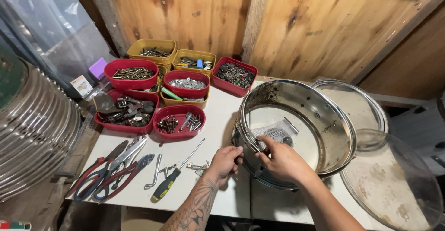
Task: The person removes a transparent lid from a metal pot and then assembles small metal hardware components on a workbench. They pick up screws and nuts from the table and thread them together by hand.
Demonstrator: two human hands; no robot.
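Note:
A shiny metal drum shell (324,124) stands on the white table (222,115), tilted slightly toward me. My left hand (225,161) presses against the outside of its near wall, fingers curled at the rim. My right hand (280,159) reaches over the near rim, with its fingers hooked inside the shell. Small metal fittings (197,167) lie on the table just left of my left hand. Whether either hand pinches a small part is hidden.
Red and yellow trays (178,120) of screws, nuts and brackets fill the far left. Pliers (109,173), wrenches and a black-and-yellow screwdriver (171,177) lie near left. Clear drum heads (394,180) and a hoop (366,96) sit right. Stacked metal shells (32,133) stand at the left edge.

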